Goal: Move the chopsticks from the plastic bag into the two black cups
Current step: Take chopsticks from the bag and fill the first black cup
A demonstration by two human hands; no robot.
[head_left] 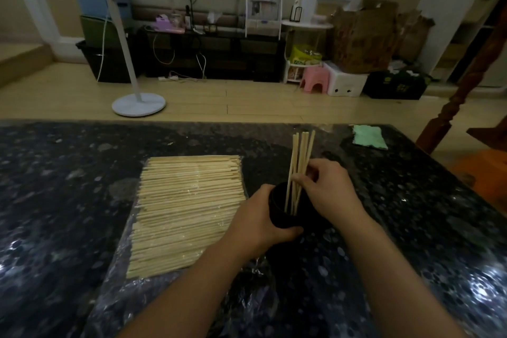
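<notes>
A wide stack of pale wooden chopsticks (186,211) lies in a clear plastic bag (153,299) on the dark speckled table (68,173). To its right stands a black cup (285,214), and my left hand (260,222) is wrapped around its side. My right hand (326,186) pinches a small bundle of chopsticks (300,156) whose lower ends are inside the cup and whose tops point up and away. A second black cup seems to stand just behind it, mostly hidden by my right hand.
A green cloth (369,136) lies near the table's far right edge. Beyond the table are a white fan base (138,104) on the wooden floor, a pink stool (314,80) and a carved wooden post (450,107) at the right.
</notes>
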